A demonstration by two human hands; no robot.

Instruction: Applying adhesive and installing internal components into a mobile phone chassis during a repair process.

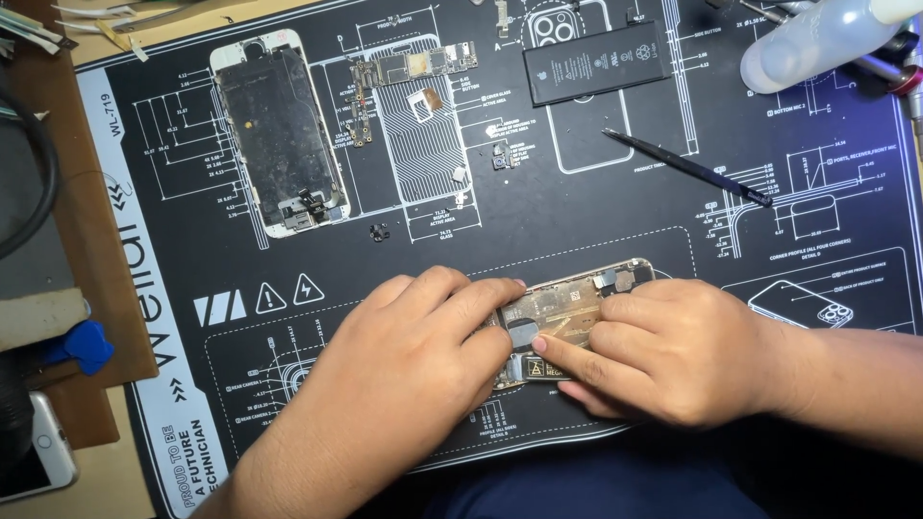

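Observation:
An opened phone housing (577,300) lies on a black printed work mat (577,207), near its front edge. My left hand (413,360) rests over the housing's left end, fingers curled on its rim. My right hand (663,351) holds the right part, its index finger pressing down inside the housing near a small dark part (524,334). Most of the housing's lower half is hidden by both hands.
A detached phone screen (279,130) lies face down at the mat's upper left. Beside it are a logic board (413,67), a black battery (596,62), small loose parts (380,232) and a black spudger (687,166). A clear plastic bottle (817,38) lies top right. Another phone (38,447) sits at the left edge.

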